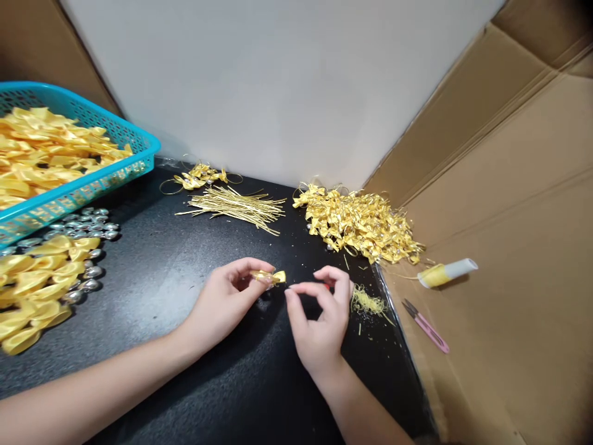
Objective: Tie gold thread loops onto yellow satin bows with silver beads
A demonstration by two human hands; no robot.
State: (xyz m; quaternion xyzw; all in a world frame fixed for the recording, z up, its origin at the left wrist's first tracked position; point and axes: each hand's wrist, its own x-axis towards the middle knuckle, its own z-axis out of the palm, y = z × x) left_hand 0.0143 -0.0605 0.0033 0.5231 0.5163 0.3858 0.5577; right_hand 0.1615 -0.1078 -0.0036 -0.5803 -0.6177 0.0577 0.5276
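Above the middle of the black table, my left hand (pixel 222 303) pinches a small yellow ribbon bow (pixel 279 277) between thumb and fingers. A dark round bit shows just beneath the bow. To the right of it, my right hand (pixel 322 324) has thumb and index fingertip nearly together, close to the bow but apart from it. What those fingertips hold, if anything, is too fine to make out. A small red thing (pixel 327 287) shows behind the right hand's fingers, mostly hidden.
A blue basket (pixel 155 145) of yellow ribbon bows stands left, near loose bows (pixel 41 266) and silver bells (pixel 92 272). Gold ties (pixel 236 207), finished bows (pixel 356 222) and thread scraps (pixel 368 301) lie farther back. Pink thread snips (pixel 428 330) and a thread spool (pixel 447 273) are right.
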